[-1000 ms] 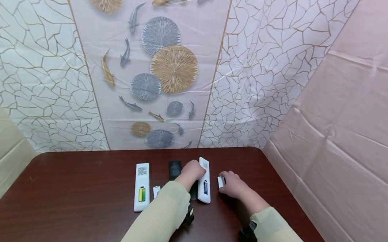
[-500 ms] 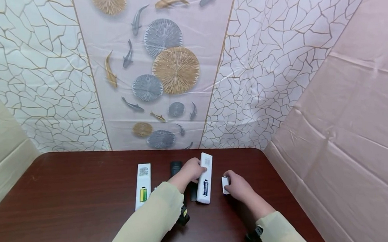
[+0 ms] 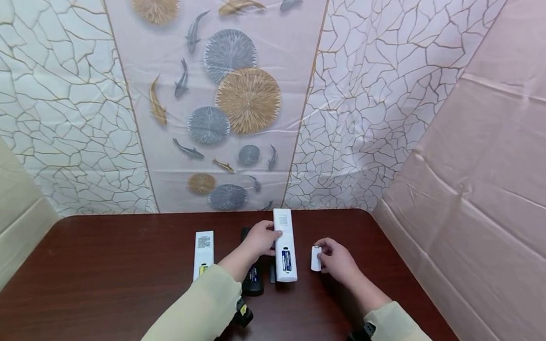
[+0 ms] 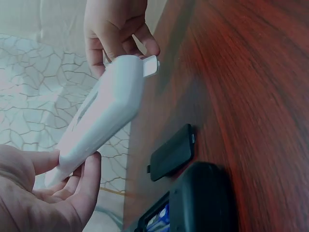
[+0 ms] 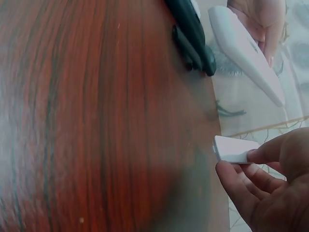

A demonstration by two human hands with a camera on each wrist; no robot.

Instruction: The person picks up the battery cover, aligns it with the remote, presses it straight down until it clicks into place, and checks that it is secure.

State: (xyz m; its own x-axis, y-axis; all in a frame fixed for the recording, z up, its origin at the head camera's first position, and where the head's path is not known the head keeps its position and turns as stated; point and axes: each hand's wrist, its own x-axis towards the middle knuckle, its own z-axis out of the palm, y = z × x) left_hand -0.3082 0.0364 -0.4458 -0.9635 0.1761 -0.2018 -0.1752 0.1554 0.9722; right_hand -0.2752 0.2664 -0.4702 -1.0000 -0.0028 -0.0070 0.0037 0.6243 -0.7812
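Note:
My left hand holds a white remote control off the table, thumb on one side and fingers on the other. Dark blue batteries show in its uncovered compartment. To the right, my right hand pinches a small white battery cover between thumb and fingers. Remote and cover are apart in the head view. A black remote control, partly behind my left arm, lies with batteries visible in its compartment. Its likely cover, a small black plate, lies beside it in the left wrist view.
Another white remote control lies further left, with a yellow-green battery in it, partly hidden by my left sleeve. All this is on a dark red-brown wooden table. Patterned cloth hangs behind its far edge.
My left hand has raised and tilted the white remote control, shifting slightly left. My right hand has moved a little right, turning the white cover so that its flat face shows.

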